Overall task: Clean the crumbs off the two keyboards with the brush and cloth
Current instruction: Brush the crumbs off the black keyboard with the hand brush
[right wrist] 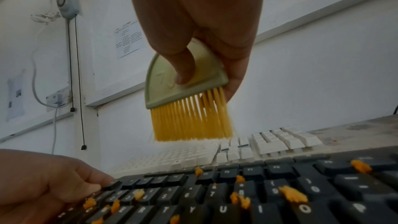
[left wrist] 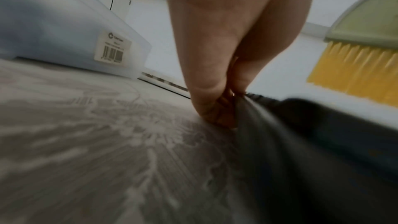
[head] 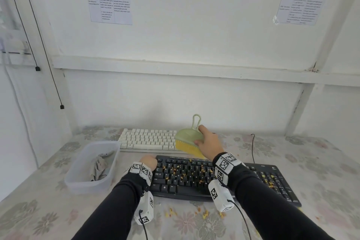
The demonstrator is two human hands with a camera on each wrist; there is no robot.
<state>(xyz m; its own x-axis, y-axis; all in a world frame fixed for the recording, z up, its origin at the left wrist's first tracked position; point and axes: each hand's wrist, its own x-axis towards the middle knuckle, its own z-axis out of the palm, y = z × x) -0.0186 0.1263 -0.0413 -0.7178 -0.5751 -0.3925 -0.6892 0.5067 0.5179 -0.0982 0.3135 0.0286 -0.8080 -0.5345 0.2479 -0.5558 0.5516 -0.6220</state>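
Orange crumbs (head: 184,171) dot the black keyboard (head: 194,179) on the table (head: 321,161). The right hand (head: 209,140) grips the brush (head: 190,140) just above it, probably to sweep. The left hand (head: 149,162) pinches its corner, likely to steady it. The cloth (head: 98,167) waits in the tub (head: 85,183).

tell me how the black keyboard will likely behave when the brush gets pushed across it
The black keyboard looks rigid and flat, so it probably won't flex or tip. It may slide on the smooth floral tablecloth, though the left hand gripping its corner should steady it. The loose orange crumbs will likely scatter or drop between the keys.
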